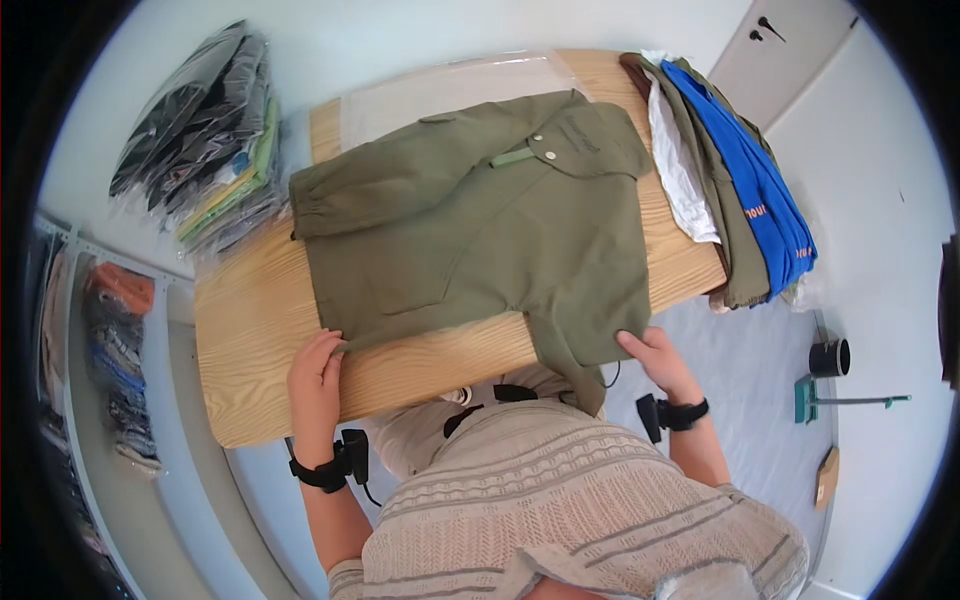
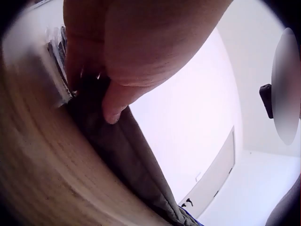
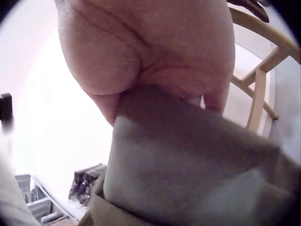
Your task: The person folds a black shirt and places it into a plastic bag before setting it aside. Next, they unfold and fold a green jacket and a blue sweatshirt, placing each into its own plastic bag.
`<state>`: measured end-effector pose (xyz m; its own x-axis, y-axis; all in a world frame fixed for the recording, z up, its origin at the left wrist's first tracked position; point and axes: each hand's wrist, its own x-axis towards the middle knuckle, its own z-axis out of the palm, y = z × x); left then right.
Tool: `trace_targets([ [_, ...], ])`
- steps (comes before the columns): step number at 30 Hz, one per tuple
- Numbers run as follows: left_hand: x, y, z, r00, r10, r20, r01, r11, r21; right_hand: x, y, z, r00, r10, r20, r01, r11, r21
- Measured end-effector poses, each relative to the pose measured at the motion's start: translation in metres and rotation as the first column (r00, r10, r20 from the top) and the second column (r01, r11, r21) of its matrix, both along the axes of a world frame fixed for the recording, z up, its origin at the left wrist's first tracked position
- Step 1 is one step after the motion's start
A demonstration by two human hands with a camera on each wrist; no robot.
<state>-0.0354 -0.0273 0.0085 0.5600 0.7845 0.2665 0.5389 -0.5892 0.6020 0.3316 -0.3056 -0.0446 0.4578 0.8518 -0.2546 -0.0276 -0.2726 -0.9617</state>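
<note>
Pinching the olive jacket (image 1: 470,245) at its 8 o'clock corner with the left hand (image 1: 315,370); gripping its 4 o'clock edge with the right hand (image 1: 660,358). Spread across the wooden table (image 1: 250,330), partly hanging off at 5 o'clock, between bagged clothes (image 1: 205,140) at 10 and folded garments (image 1: 745,190) at 3.

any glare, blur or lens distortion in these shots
Head: fisheye distortion with black corners, olive garment fairly sharp; left wrist: white wall washed out, left hand shadowed, tabletop smeared; right wrist: glare beside the right hand, garment soft toward the lower right.
</note>
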Motion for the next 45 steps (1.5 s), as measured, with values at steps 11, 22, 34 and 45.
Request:
trace_targets([
  [11, 0.019, 0.058, 0.041, 0.983, 0.161, 0.092, -0.153, 0.984, -0.090, 0.035, 0.097, 0.166, 0.987, -0.014, -0.162, 0.059, 0.960, 0.274],
  [22, 0.054, 0.091, 0.038, 0.996, 0.001, -0.091, 0.017, 0.981, 0.195, 0.103, 0.201, 0.098, 0.929, -0.131, 0.347, 0.101, 0.989, 0.104],
  [34, 0.133, -0.005, 0.029, 0.875, -0.392, 0.285, 0.480, 0.619, -0.622, 0.026, 0.104, 0.045, 0.956, -0.181, 0.231, 0.185, 0.983, 0.001],
  [45, 0.195, -0.014, 0.041, 0.762, 0.164, 0.627, 0.637, -0.016, -0.770, 0.041, 0.124, 0.098, 0.915, 0.200, 0.351, -0.267, 0.951, 0.154],
])
